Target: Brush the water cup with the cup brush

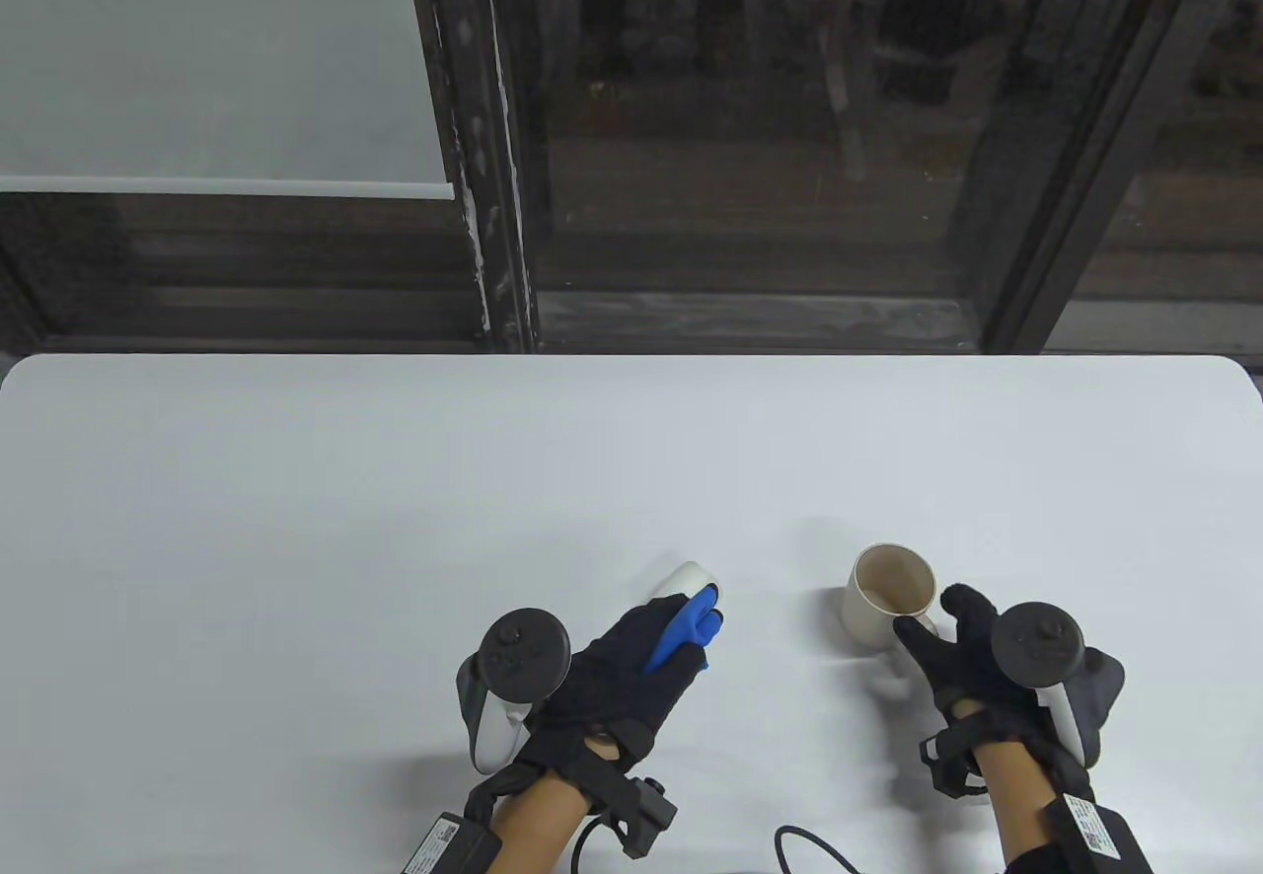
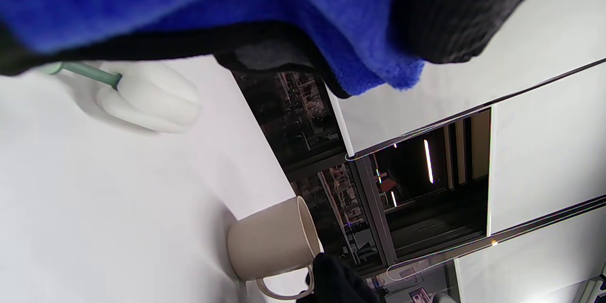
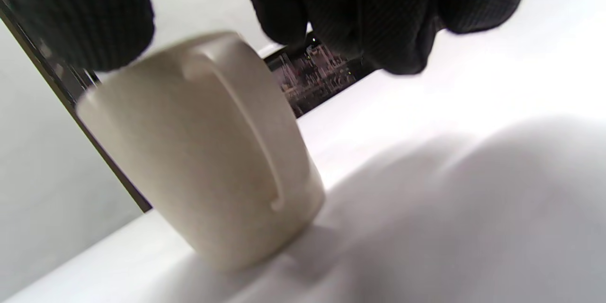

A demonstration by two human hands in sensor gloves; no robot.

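Note:
A beige water cup (image 1: 888, 598) stands upright on the white table (image 1: 395, 519), its handle (image 3: 246, 137) turned toward my right hand. My right hand (image 1: 937, 637) hovers just behind the cup with the fingers (image 3: 355, 9) spread above the handle; it grips nothing. The cup brush lies on the table to the left, and its white sponge head (image 1: 688, 580) pokes out past my left hand (image 1: 651, 652). In the left wrist view the green stem (image 2: 90, 73) runs under the blue-tipped glove fingers (image 2: 360, 33) to the sponge head (image 2: 151, 99). The handle is hidden, so the grip is unclear.
The cup also shows in the left wrist view (image 2: 274, 246), with a right-hand fingertip (image 2: 336, 279) at its handle. The table's far edge (image 1: 631, 357) meets dark window frames. A cable (image 1: 819, 849) lies at the near edge.

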